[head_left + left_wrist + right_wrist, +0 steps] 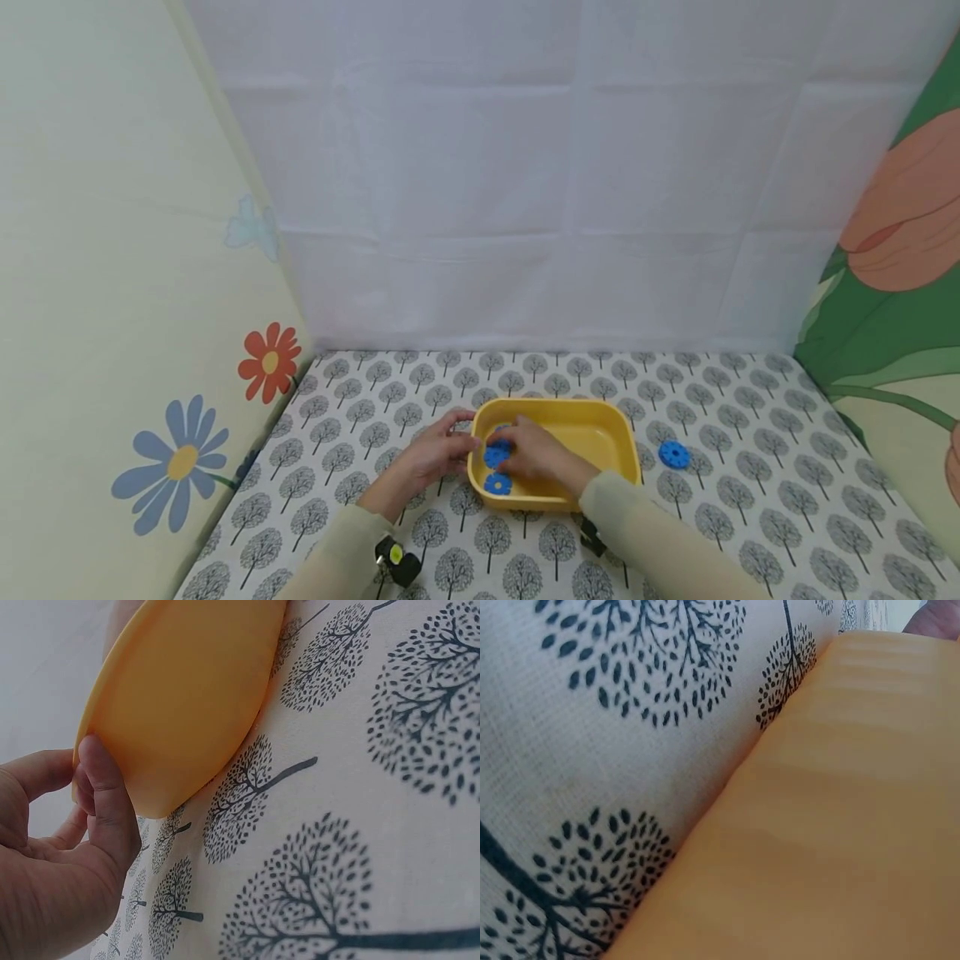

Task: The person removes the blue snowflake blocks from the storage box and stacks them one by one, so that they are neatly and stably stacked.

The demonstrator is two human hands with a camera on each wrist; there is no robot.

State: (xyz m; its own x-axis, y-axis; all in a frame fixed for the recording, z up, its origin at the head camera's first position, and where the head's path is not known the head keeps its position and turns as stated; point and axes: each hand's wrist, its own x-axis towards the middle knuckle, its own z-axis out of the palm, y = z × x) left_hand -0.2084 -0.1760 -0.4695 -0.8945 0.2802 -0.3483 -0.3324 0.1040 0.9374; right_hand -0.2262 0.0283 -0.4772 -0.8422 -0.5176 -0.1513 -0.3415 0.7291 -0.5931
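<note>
A yellow tray (592, 408) stands on the cloth. At its left end my left hand (438, 450) pinches the rim; in the left wrist view the thumb lies on the outer wall and fingers curl over the edge. My right hand (536, 454) reaches inside the left part of the tray, fingers bent over blue notched discs (497, 455). Whether it grips one I cannot tell. Another blue disc (498, 484), flower-shaped with a light centre, lies by the tray's near left corner. The right wrist view is filled mostly by the tray's outer wall (817, 825).
To the right of the tray a round blue piece (674, 454) lies on the tree-patterned cloth (750, 500). A white curtain (480, 208) hangs at the back. Flower-printed panels stand at both sides.
</note>
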